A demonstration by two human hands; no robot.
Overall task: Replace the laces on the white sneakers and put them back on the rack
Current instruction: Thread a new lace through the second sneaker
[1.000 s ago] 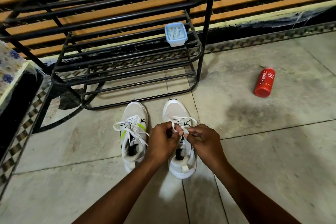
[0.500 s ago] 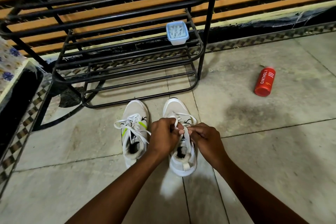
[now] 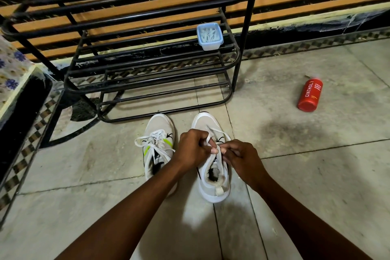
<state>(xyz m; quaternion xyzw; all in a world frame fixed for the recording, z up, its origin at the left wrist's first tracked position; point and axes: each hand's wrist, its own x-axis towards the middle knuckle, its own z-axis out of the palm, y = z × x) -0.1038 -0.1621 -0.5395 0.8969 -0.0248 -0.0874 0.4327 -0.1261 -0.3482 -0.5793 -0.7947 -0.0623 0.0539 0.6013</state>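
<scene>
Laces first: the white lace (image 3: pixel 208 137) of the right-hand sneaker (image 3: pixel 217 194) is pinched in both your hands, which sit close together over its tongue. Your left hand (image 3: pixel 193 148) curls round a loop of it, and your right hand (image 3: pixel 242 158) nips it between thumb and fingertips. One strand trails off over the toe towards the right.

That sneaker stands on the tiled floor (image 3: pixel 316 175), toe towards the rack. The left-hand sneaker (image 3: pixel 158 122) stands just beside it, with its own lace threaded and lying in loose loops across the top. It carries a neon yellow-green stripe and a black mark; you cannot read either one as a brand.

The black metal rack (image 3: pixel 244 27) stands just beyond the toes. On the right end of one of its shelves sits a pale blue plastic box (image 3: pixel 211 46) with a clear lid; inside are pale whitish pieces, too small to tell what.

Well off to your right a red bottle (image 3: pixel 309 96) lies on its side on the floor, lettered "CINTHOL" and "FOAM BODY WASH".

At your far left is a flowered cloth (image 3: pixel 10 74).
</scene>
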